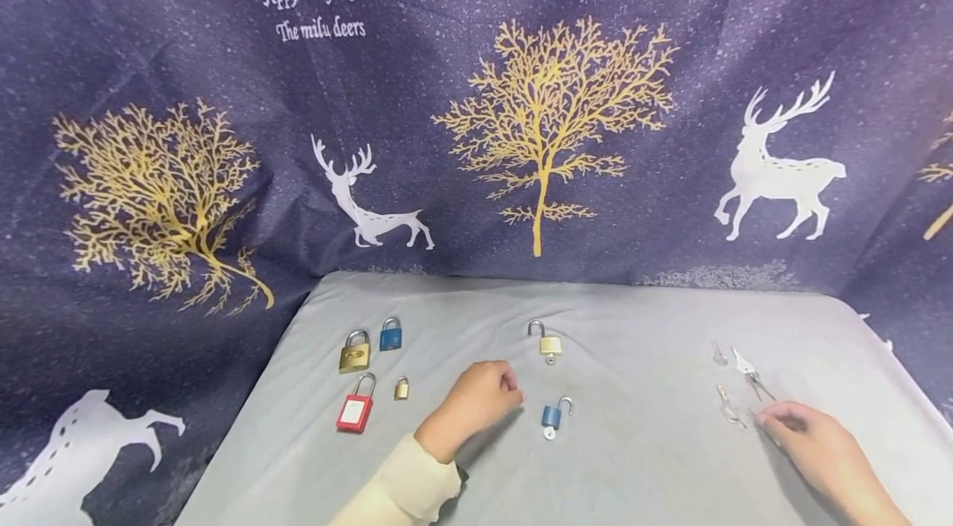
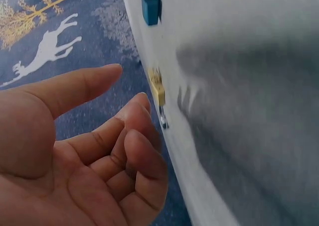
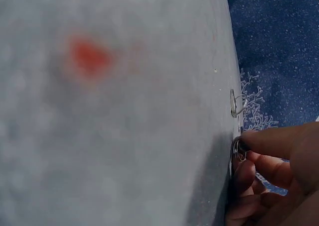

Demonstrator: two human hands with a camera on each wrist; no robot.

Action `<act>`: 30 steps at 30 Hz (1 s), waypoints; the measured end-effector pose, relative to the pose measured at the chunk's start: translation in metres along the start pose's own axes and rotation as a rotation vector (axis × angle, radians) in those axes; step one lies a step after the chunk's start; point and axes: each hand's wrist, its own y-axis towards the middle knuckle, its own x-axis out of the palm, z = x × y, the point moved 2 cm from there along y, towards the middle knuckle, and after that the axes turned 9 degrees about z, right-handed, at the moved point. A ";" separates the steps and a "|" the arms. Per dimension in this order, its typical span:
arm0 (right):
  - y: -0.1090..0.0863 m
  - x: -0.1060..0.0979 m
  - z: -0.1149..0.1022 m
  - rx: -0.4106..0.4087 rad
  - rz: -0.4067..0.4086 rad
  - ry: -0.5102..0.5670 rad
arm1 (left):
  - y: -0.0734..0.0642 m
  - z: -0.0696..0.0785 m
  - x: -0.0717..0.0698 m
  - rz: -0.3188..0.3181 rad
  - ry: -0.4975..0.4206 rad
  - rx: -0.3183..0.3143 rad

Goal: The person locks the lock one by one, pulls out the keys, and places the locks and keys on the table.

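My left hand (image 1: pixel 480 398) hovers over the grey cloth with its fingers loosely curled and nothing in them. Just right of it lie an unlocked brass padlock (image 1: pixel 550 346) and an unlocked blue padlock (image 1: pixel 551 417), each with a key in its base. The left wrist view also has the brass padlock (image 2: pixel 157 90) beyond the fingertips. At the right, thumb and finger of my right hand (image 1: pixel 815 439) pinch a small metal key ring (image 3: pixel 239 150). Near those fingertips lie a key with a ring (image 1: pixel 727 404), a silver key (image 1: pixel 743 362) and a small key (image 1: pixel 719 355).
On the left of the grey cloth (image 1: pixel 640 460) stand a large brass padlock (image 1: pixel 354 358), a blue padlock (image 1: pixel 390 339), a red padlock (image 1: pixel 353 413) and a small brass padlock (image 1: pixel 401 389), all with shackles closed. A dark patterned curtain (image 1: pixel 402 96) hangs behind.
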 end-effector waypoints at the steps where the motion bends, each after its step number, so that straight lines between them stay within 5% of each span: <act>1: 0.000 0.001 0.000 -0.012 0.014 0.001 | 0.000 0.001 0.002 0.000 0.006 0.007; 7: 0.004 0.004 0.001 -0.047 0.019 -0.007 | -0.001 0.012 0.014 -0.033 0.036 0.027; 16: 0.006 0.000 0.000 -0.029 -0.041 -0.014 | -0.005 0.022 0.031 -0.104 0.047 -0.053; 30: 0.003 -0.006 -0.012 -0.058 0.115 0.046 | -0.006 0.027 0.041 -0.069 0.106 -0.033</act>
